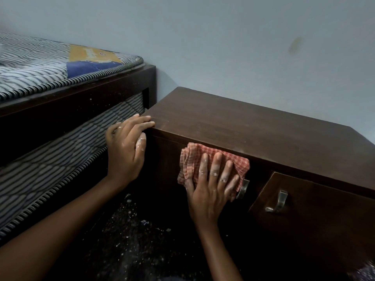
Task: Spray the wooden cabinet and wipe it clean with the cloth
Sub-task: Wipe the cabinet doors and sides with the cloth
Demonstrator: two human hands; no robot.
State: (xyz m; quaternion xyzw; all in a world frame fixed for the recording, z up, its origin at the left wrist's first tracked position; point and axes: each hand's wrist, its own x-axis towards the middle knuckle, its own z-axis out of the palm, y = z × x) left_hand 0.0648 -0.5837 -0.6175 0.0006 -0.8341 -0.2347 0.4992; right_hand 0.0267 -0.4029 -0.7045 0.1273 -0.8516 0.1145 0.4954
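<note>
A low dark wooden cabinet stands against the wall, with two front doors. My right hand presses a red checked cloth flat against the left door, just below the top edge, fingers spread over it. The cloth partly covers the left metal handle. My left hand grips the cabinet's top left corner, fingers curled over the edge. Both hands carry white specks. No spray bottle is in view.
A dark wooden bed frame with a striped mattress stands close on the left, leaving a narrow gap beside the cabinet. The right door with its metal handle stands slightly ajar. The dark floor is speckled with white debris.
</note>
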